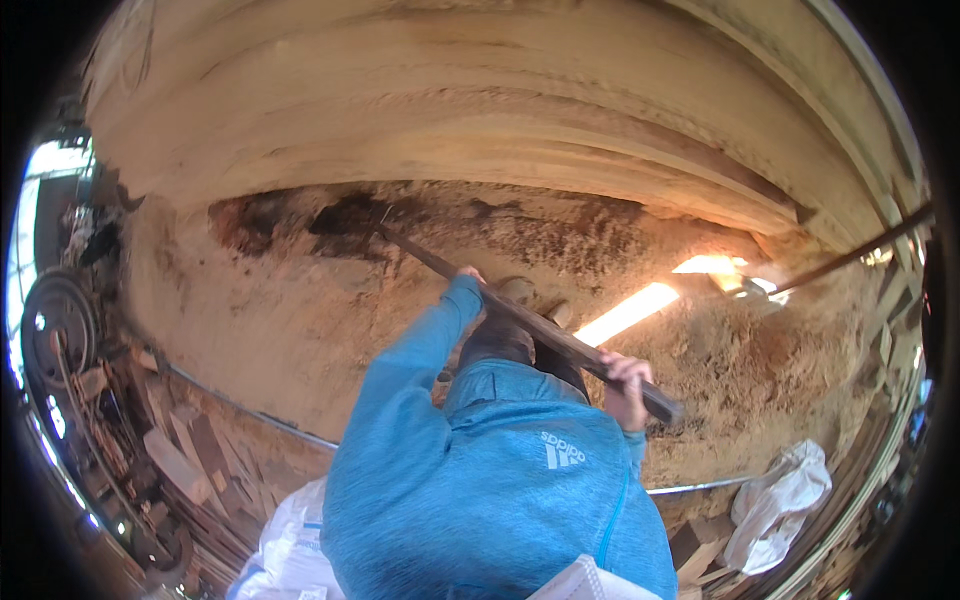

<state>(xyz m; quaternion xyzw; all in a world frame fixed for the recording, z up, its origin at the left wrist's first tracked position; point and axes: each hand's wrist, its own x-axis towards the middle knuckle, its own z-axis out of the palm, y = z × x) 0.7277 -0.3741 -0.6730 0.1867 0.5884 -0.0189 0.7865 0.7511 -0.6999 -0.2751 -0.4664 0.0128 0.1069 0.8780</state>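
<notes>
A long wooden-handled tool (535,325) runs slantwise across my front, from beside my right hip to the dug ground ahead on the left. My left hand (470,274) is closed round the handle farther down, toward the working end. Near the butt end, my right hand (627,376) wraps its fingers over the same handle. The tool's head rests at a dark hollow (345,217) in the brown, sawdust-like ground; its shape is too indistinct to tell. My shoes (515,290) show just beyond the handle.
A big pale wooden surface (480,80) rises across the far side. From the right edge slants another pole (860,252). White sacks (780,510) and a thin metal pipe (250,413) lie behind me. Wood pieces (190,455) and a large wheel (60,325) stand left.
</notes>
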